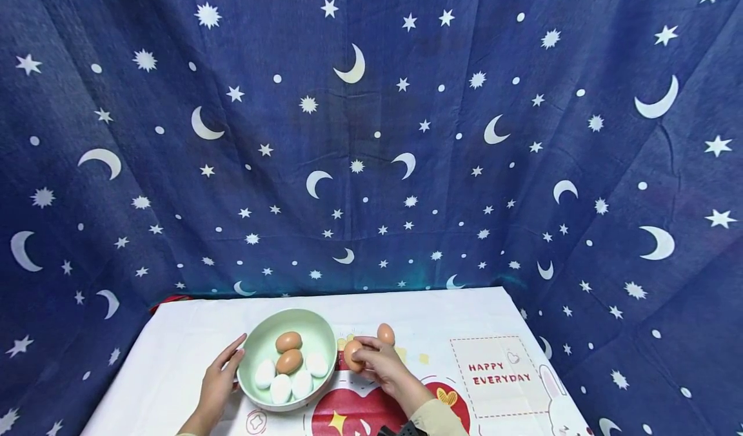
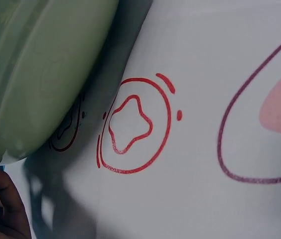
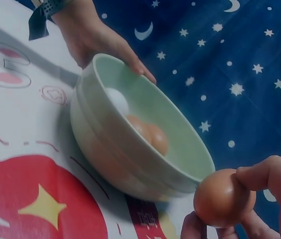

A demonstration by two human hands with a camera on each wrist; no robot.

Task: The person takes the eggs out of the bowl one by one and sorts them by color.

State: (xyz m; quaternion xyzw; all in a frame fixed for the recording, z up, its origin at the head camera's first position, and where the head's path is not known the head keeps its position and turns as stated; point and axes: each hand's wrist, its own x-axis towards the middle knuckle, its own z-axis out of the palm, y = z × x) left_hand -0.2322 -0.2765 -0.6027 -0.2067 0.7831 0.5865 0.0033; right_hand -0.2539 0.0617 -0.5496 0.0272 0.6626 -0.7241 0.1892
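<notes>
A pale green bowl (image 1: 318, 323) stands on the table, holding two brown eggs (image 1: 289, 361) and several white eggs (image 1: 281, 389). My left hand (image 1: 217, 384) grips the bowl's left side; in the left wrist view a bent finger (image 2: 3, 194) shows under the bowl's edge. Just off the bowl's right rim, my right hand (image 1: 380, 364) pinches a brown egg (image 3: 223, 197) between thumb and fingers. Another brown egg (image 1: 386, 333) sits on the table behind the right hand, partly hidden by it.
A white printed cloth (image 1: 191, 333) covers the table, with a red pattern beneath and beside the right hand and a "HAPPY EVERYDAY" panel (image 1: 499, 391) at the right. A blue star-and-moon curtain (image 1: 371, 133) closes off the back and sides.
</notes>
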